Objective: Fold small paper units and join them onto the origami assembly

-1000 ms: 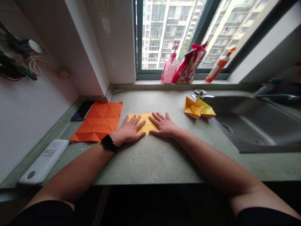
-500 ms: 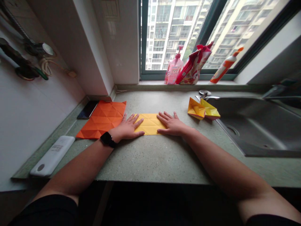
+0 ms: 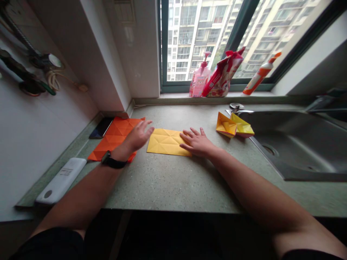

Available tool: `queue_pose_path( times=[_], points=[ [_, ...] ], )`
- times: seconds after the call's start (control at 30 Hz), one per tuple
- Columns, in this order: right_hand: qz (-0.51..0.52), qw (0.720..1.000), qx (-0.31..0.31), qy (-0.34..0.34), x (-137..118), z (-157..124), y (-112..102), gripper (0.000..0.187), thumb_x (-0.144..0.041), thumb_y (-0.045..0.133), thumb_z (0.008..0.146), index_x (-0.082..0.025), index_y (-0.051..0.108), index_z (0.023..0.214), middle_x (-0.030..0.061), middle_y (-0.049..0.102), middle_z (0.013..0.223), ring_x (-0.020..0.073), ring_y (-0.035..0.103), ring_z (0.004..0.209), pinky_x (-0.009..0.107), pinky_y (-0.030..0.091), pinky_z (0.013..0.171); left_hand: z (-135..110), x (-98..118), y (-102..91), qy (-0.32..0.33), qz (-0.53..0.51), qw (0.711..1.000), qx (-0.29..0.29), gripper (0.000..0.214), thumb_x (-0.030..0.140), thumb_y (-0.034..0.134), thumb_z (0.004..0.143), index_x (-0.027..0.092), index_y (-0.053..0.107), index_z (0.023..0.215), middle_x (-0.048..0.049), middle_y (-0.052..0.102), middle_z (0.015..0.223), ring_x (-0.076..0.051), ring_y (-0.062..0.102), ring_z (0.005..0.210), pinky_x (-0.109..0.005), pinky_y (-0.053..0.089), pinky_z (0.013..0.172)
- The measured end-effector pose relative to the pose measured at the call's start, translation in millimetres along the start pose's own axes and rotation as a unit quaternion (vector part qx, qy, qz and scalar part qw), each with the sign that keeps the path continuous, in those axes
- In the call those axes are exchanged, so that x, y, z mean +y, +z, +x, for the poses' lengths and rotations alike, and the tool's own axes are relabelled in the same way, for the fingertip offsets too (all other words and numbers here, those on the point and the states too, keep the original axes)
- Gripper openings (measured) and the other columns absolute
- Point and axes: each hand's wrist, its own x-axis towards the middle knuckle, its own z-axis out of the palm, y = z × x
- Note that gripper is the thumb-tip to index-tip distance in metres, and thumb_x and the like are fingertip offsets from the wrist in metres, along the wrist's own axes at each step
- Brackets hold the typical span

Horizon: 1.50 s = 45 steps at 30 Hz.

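Observation:
A folded yellow paper point(image 3: 165, 142) lies flat on the speckled green counter point(image 3: 173, 180). My right hand point(image 3: 196, 142) rests open on its right end, fingers spread and pressing it down. My left hand point(image 3: 138, 135), with a black watch on the wrist, hovers open just left of the yellow paper, above the edge of a creased orange paper point(image 3: 116, 137). Neither hand holds anything.
Two folded yellow paper shapes point(image 3: 233, 125) sit by the steel sink point(image 3: 298, 144), with scissors point(image 3: 238, 108) behind them. A phone point(image 3: 101, 127) and a white power bank point(image 3: 61, 180) lie at the left. Bottles and a red bag point(image 3: 223, 74) stand on the sill.
My left hand has lifted off the yellow paper and moved left over the orange paper. The yellow paper has turned slightly. My right hand stays pressed on it.

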Motion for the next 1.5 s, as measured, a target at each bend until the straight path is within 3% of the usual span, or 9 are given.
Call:
queue_pose_path(
  times=[0.07, 0.17, 0.3, 0.53, 0.63, 0.77, 1.0, 1.27, 1.5],
  points=[
    [0.000, 1.000, 0.016, 0.006, 0, 0, 0, 0.065, -0.064, 0.029, 0.113, -0.032, 0.049, 0.166, 0.0087, 0.044, 0.175, 0.0441, 0.031, 0.163, 0.080, 0.015, 0.129, -1, 18, 12.8, 0.116, 0.123, 0.985, -0.032, 0.047, 0.046, 0.050, 0.112, 0.018, 0.060, 0.148, -0.0181, 0.064, 0.149, -0.036, 0.058, 0.140, -0.055, 0.048, 0.117],
    [0.002, 0.999, 0.046, 0.009, 0, -2, 1, 0.055, -0.055, 0.031, 0.115, -0.034, 0.056, 0.159, 0.0080, 0.054, 0.168, 0.0421, 0.040, 0.159, 0.080, 0.019, 0.128, -3, 40, 29.9, 0.262, 0.217, 0.933, -0.114, 0.037, 0.038, 0.059, 0.109, 0.020, 0.065, 0.140, -0.0149, 0.071, 0.136, -0.033, 0.066, 0.120, -0.047, 0.052, 0.101],
    [0.003, 0.996, 0.084, 0.000, -1, -6, -4, 0.042, -0.047, 0.042, 0.114, -0.031, 0.072, 0.139, 0.0099, 0.068, 0.151, 0.0384, 0.054, 0.146, 0.080, 0.023, 0.127, -8, 56, 39.4, 0.333, 0.238, 0.901, -0.146, 0.034, 0.047, 0.058, 0.110, 0.021, 0.068, 0.131, -0.0118, 0.073, 0.124, -0.028, 0.066, 0.106, -0.040, 0.051, 0.090],
    [0.006, 0.991, 0.131, -0.003, -5, -12, -21, 0.029, -0.038, 0.061, 0.105, -0.021, 0.083, 0.096, 0.0159, 0.077, 0.122, 0.0356, 0.068, 0.114, 0.062, 0.045, 0.116, -21, 62, 38.8, 0.304, 0.217, 0.917, -0.140, 0.052, 0.065, 0.054, 0.109, 0.017, 0.071, 0.105, -0.0127, 0.073, 0.108, -0.029, 0.066, 0.100, -0.040, 0.049, 0.085],
    [0.030, 0.990, 0.131, -0.040, -6, -11, -20, 0.017, -0.032, 0.068, 0.100, -0.022, 0.082, 0.100, 0.0140, 0.077, 0.118, 0.0323, 0.069, 0.108, 0.050, 0.054, 0.103, -26, 63, 39.0, 0.258, 0.201, 0.933, -0.148, 0.064, 0.077, 0.052, 0.104, 0.016, 0.071, 0.105, -0.0138, 0.072, 0.108, -0.029, 0.066, 0.096, -0.041, 0.050, 0.086],
    [0.090, 0.976, 0.136, -0.144, -6, -7, -12, 0.016, -0.026, 0.066, 0.100, -0.025, 0.079, 0.109, 0.0098, 0.076, 0.125, 0.0268, 0.068, 0.112, 0.043, 0.054, 0.102, -29, 67, 37.6, 0.193, 0.192, 0.950, -0.153, 0.069, 0.083, 0.056, 0.098, 0.015, 0.070, 0.105, -0.0148, 0.072, 0.108, -0.031, 0.067, 0.097, -0.044, 0.051, 0.088],
    [0.110, 0.969, 0.124, -0.182, -5, -6, -7, 0.018, -0.036, 0.069, 0.102, -0.027, 0.079, 0.114, 0.0086, 0.078, 0.123, 0.0262, 0.071, 0.108, 0.046, 0.053, 0.101, -32, 71, 32.6, 0.221, 0.174, 0.949, -0.139, 0.042, 0.055, 0.067, 0.100, 0.016, 0.069, 0.116, -0.0142, 0.073, 0.121, -0.032, 0.067, 0.109, -0.044, 0.053, 0.091],
    [0.114, 0.974, 0.110, -0.161, -9, -9, -12, 0.028, -0.049, 0.068, 0.104, -0.027, 0.080, 0.117, 0.0108, 0.077, 0.127, 0.0290, 0.072, 0.111, 0.051, 0.051, 0.106, -34, 70, 36.4, 0.279, 0.176, 0.935, -0.126, 0.018, 0.034, 0.061, 0.103, 0.020, 0.069, 0.097, -0.0062, 0.074, 0.097, -0.021, 0.067, 0.081, -0.036, 0.050, 0.074],
    [0.101, 0.967, 0.120, -0.201, -10, -17, -20, 0.063, -0.068, 0.075, 0.092, -0.023, 0.074, 0.136, 0.0149, 0.073, 0.137, 0.0340, 0.066, 0.126, 0.055, 0.045, 0.118, -31, 57, 35.6, 0.258, 0.191, 0.943, -0.084, 0.023, 0.026, 0.052, 0.107, 0.019, 0.066, 0.091, -0.0043, 0.070, 0.087, -0.015, 0.058, 0.062, -0.032, 0.040, 0.060]
  ],
)
